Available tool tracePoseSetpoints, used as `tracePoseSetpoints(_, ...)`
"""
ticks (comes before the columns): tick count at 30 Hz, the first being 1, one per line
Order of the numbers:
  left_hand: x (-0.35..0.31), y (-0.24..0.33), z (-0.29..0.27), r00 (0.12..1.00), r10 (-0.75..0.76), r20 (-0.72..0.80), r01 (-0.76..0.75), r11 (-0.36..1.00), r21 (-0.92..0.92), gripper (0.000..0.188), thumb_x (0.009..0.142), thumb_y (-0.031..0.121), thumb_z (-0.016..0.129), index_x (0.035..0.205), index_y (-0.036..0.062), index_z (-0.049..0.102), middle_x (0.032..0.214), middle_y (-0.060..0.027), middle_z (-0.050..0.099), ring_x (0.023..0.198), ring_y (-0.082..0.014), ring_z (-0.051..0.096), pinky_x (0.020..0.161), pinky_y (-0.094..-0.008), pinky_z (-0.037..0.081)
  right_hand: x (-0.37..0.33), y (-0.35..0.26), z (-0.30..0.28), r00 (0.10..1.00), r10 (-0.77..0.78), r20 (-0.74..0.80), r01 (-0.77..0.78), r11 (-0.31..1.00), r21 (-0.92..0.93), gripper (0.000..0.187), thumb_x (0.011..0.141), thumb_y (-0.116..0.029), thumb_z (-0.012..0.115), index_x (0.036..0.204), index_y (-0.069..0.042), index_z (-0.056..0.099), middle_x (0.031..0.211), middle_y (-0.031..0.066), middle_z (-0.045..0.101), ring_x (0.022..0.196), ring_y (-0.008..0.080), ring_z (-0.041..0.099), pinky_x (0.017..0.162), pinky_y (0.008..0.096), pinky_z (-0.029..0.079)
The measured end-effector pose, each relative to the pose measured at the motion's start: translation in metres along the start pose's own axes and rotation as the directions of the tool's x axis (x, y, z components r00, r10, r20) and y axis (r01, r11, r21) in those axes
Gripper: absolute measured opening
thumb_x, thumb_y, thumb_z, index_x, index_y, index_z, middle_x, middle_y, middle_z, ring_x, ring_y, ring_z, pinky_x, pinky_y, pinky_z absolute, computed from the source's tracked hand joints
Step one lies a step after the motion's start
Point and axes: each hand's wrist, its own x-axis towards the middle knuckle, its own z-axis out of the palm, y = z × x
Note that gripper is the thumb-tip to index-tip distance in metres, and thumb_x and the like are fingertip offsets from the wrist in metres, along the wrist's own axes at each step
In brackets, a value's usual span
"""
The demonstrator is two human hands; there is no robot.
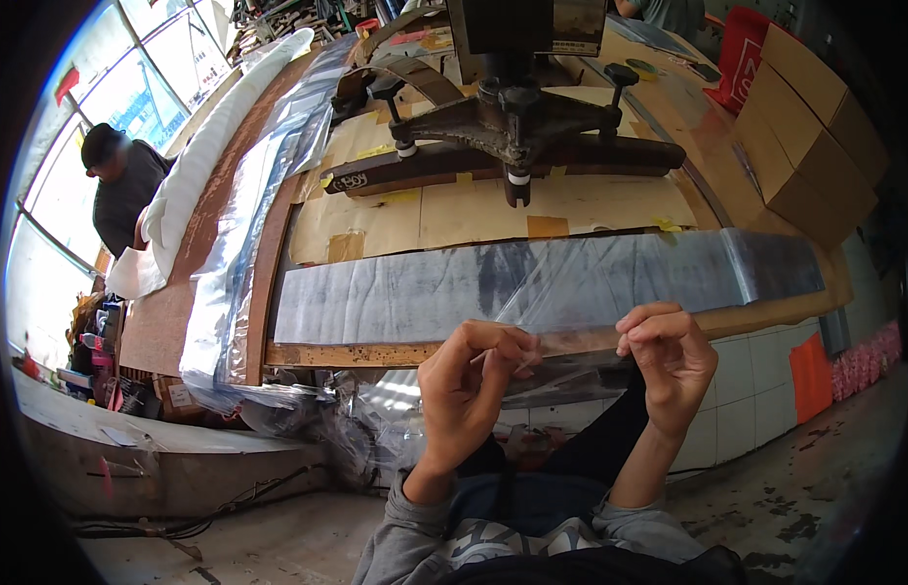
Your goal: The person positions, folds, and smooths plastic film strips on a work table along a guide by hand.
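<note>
My left hand [476, 390] and my right hand [669, 366] are raised in front of the bench edge, fingers pinched. A thin, see-through piece of plastic film [576, 342] stretches between the fingertips; its outline is hard to make out. Just beyond it, a long strip of clear plastic sheet [405, 297] lies across the front of the bench, its right end folded over or layered. Behind that strip are tan boards [366, 219] patched with tape, beneath a dark metal press head [513, 127] with a curved bar.
Long plastic sheets [249, 214] and a white roll [210, 136] run along the left side. An opened cardboard box [805, 136] stands at the right. One person [127, 185] is at the far left, another [673, 15] at the back. Crumpled plastic [381, 414] hangs under the bench edge.
</note>
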Motion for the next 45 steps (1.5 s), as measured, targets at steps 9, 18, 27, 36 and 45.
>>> tracePoseSetpoints(9,-0.002,-0.001,0.006,0.991,-0.021,-0.135,0.017,0.999,-0.036,0.009,0.086,-0.009,0.052,0.092,-0.0036,0.047,0.098,-0.0152,0.058,0.090,-0.0165,0.061,0.080,-0.0269,0.054,0.000,-0.005,0.001,1.000,-0.019,0.004,0.019,0.997,-0.073,0.011,0.081,0.012,0.054,0.088,0.005,0.059,0.090,0.0145,0.059,0.074,0.0124,0.057,0.069,0.0224,0.049)
tracePoseSetpoints(18,0.000,-0.008,0.010,0.984,-0.016,-0.178,0.003,0.997,-0.077,0.031,0.083,-0.012,0.056,0.106,0.0000,0.040,0.107,-0.0178,0.056,0.098,-0.0182,0.060,0.085,-0.0283,0.053,-0.002,-0.001,0.004,0.994,-0.038,-0.098,0.034,0.998,-0.046,0.014,0.079,0.012,0.059,0.091,0.005,0.060,0.093,0.0132,0.058,0.077,0.0135,0.059,0.069,0.0236,0.053)
tracePoseSetpoints(27,-0.001,-0.016,0.014,0.983,-0.066,-0.173,0.051,0.995,-0.090,0.027,0.087,-0.005,0.054,0.109,0.0015,0.039,0.096,-0.0157,0.059,0.084,-0.0155,0.061,0.072,-0.0246,0.053,0.002,0.001,0.008,0.990,0.003,-0.144,-0.015,0.997,-0.076,0.015,0.080,0.010,0.059,0.095,0.005,0.060,0.096,0.0117,0.057,0.079,0.0125,0.058,0.070,0.0241,0.054)
tracePoseSetpoints(36,0.045,-0.013,-0.005,0.975,0.021,-0.221,0.001,0.995,0.101,0.015,0.085,-0.005,0.057,0.100,-0.0032,0.055,0.097,-0.0073,0.060,0.089,-0.0112,0.060,0.073,-0.0232,0.054,0.050,0.009,0.019,0.994,0.082,-0.077,-0.089,0.992,-0.087,0.019,0.083,0.008,0.057,0.102,0.006,0.058,0.096,0.0092,0.057,0.085,0.0125,0.057,0.078,0.0254,0.052)
tracePoseSetpoints(45,0.066,-0.008,-0.020,0.972,0.104,-0.209,-0.050,0.968,0.248,0.013,0.084,-0.005,0.059,0.097,-0.0024,0.059,0.096,-0.0073,0.061,0.090,-0.0131,0.060,0.074,-0.0263,0.054,0.071,0.010,0.020,0.994,0.090,0.067,-0.085,0.994,-0.063,0.029,0.083,0.009,0.055,0.112,0.003,0.055,0.110,0.0102,0.056,0.094,0.0136,0.058,0.088,0.0262,0.048)
